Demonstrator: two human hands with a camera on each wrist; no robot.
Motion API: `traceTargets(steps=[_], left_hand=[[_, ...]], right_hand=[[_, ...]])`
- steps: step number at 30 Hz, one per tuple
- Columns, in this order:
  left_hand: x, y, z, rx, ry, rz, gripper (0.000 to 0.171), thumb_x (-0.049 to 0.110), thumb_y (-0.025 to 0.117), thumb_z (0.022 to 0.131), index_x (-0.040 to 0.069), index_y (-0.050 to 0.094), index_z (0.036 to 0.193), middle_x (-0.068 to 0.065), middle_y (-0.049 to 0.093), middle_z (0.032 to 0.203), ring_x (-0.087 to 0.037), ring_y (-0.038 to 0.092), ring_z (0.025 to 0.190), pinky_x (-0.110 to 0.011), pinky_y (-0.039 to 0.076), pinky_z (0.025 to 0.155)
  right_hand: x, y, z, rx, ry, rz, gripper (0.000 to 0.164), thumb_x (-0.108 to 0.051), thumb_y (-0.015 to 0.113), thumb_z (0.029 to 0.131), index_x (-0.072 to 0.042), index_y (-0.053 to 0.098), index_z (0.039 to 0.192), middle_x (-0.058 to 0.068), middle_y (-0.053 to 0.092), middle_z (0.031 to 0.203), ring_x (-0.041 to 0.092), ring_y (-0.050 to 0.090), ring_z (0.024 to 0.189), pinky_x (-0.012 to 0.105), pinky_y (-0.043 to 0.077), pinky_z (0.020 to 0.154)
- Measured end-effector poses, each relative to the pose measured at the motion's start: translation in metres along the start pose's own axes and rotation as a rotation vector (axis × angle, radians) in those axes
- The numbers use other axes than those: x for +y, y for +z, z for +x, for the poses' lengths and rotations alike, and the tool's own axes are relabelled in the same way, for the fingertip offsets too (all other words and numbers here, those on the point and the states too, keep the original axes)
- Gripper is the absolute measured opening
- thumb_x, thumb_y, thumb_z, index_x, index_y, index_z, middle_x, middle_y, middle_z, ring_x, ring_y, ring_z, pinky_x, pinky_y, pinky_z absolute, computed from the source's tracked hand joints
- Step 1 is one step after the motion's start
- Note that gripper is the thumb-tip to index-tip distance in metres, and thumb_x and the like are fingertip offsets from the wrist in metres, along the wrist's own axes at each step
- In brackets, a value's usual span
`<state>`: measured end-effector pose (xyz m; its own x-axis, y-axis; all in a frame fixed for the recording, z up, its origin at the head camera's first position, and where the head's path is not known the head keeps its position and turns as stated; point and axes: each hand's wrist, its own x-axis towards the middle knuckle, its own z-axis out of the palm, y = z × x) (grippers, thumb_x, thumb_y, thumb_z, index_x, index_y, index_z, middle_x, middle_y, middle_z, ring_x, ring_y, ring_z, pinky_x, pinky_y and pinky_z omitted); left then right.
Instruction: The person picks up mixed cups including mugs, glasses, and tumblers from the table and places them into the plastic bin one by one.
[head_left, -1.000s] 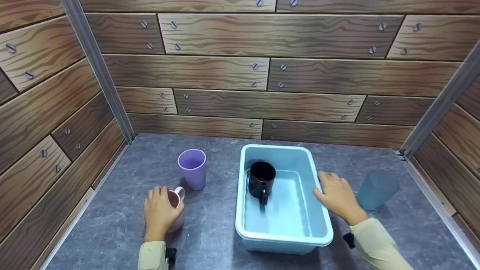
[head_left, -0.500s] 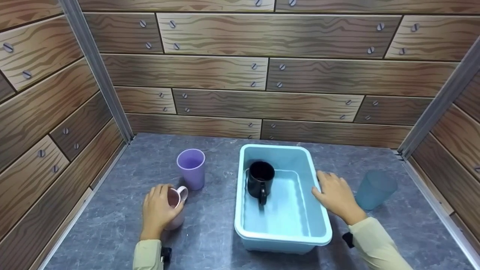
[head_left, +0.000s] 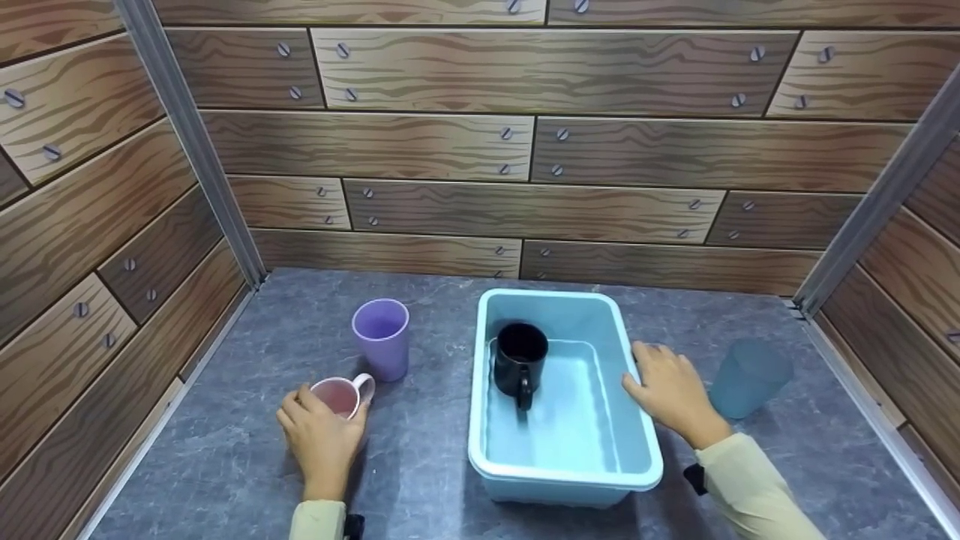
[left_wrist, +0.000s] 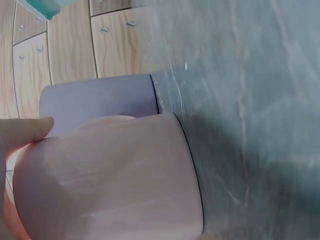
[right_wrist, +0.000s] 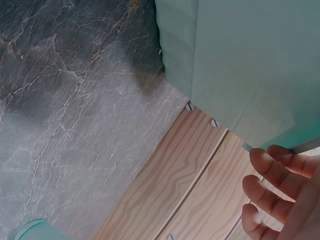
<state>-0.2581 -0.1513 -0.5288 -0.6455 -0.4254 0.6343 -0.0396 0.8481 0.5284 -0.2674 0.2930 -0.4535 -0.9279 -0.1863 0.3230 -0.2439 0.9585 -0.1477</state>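
A pale pink mug [head_left: 337, 397] stands upright on the left, its white handle facing the back right. My left hand [head_left: 324, 442] holds it from the near side, fingers on the left and thumb on the right near the handle. In the left wrist view, a digit [left_wrist: 30, 131] lies at the rim of the mug [left_wrist: 110, 185]. My right hand [head_left: 671, 390] grips the right rim of a light blue tub [head_left: 566, 478]; the thumb lies over the rim and the fingers [right_wrist: 270, 170] are outside. Inside the tub, a black mug [head_left: 520, 367] stands at the left.
Just behind the pink mug is a purple cup [head_left: 384, 345], overlapping it in the left wrist view. A bluish translucent cup [head_left: 750, 379] stands right of the tub, beyond my right wrist. Wood-patterned walls [head_left: 480, 142] border the grey table [head_left: 247, 420] at the back and sides.
My left hand has shifted from over the top of the pink mug to its near side, uncovering more of the mug's opening. The right hand and tub stay in place.
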Motion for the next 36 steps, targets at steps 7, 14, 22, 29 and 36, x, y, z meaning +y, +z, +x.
traceTargets(steps=[7, 14, 22, 29, 36], left_hand=[[-0.004, 0.002, 0.004, -0.055, -0.018, -0.090, 0.082, 0.026, 0.087, 0.052, -0.014, 0.049, 0.112, -0.031, 0.046, 0.106, -0.046, 0.042, 0.100, -0.053, 0.038, 0.085], [-0.012, 0.002, 0.008, -0.116, 0.024, -0.183, 0.085, 0.024, 0.088, 0.050, -0.012, 0.049, 0.117, -0.028, 0.045, 0.110, -0.043, 0.040, 0.106, -0.053, 0.036, 0.091], [-0.007, 0.003, 0.000, -0.021, -0.087, -0.128, 0.101, 0.034, 0.090, 0.047, -0.016, 0.043, 0.121, -0.034, 0.044, 0.112, -0.047, 0.040, 0.105, -0.054, 0.034, 0.091], [0.002, -0.002, -0.002, -0.046, -0.184, -0.051, 0.095, 0.040, 0.088, 0.048, -0.019, 0.045, 0.110, -0.036, 0.046, 0.103, -0.049, 0.041, 0.099, -0.052, 0.031, 0.088], [0.000, -0.006, 0.002, -0.123, -0.171, -0.058, 0.082, 0.036, 0.086, 0.052, -0.017, 0.050, 0.102, -0.034, 0.048, 0.099, -0.048, 0.044, 0.097, -0.052, 0.034, 0.087]], right_hand=[[0.001, 0.000, 0.000, 0.004, -0.008, 0.000, 0.034, -0.027, 0.057, 0.088, -0.001, 0.057, 0.109, 0.016, 0.064, 0.092, 0.034, 0.058, 0.085, 0.051, 0.043, 0.072], [0.002, 0.002, 0.001, 0.017, -0.005, 0.006, 0.025, -0.026, 0.057, 0.087, -0.006, 0.057, 0.101, 0.009, 0.062, 0.082, 0.028, 0.055, 0.076, 0.043, 0.039, 0.062], [0.001, 0.001, 0.001, 0.008, -0.007, 0.012, 0.031, -0.027, 0.057, 0.087, -0.003, 0.057, 0.107, 0.014, 0.064, 0.091, 0.033, 0.058, 0.085, 0.050, 0.043, 0.070], [0.000, -0.001, 0.000, 0.005, -0.007, 0.015, 0.032, -0.027, 0.057, 0.088, -0.002, 0.057, 0.107, 0.015, 0.064, 0.091, 0.034, 0.058, 0.086, 0.051, 0.043, 0.071], [0.000, -0.002, 0.000, 0.006, -0.009, 0.014, 0.031, -0.027, 0.057, 0.087, -0.002, 0.057, 0.105, 0.014, 0.063, 0.089, 0.033, 0.057, 0.084, 0.050, 0.042, 0.070]])
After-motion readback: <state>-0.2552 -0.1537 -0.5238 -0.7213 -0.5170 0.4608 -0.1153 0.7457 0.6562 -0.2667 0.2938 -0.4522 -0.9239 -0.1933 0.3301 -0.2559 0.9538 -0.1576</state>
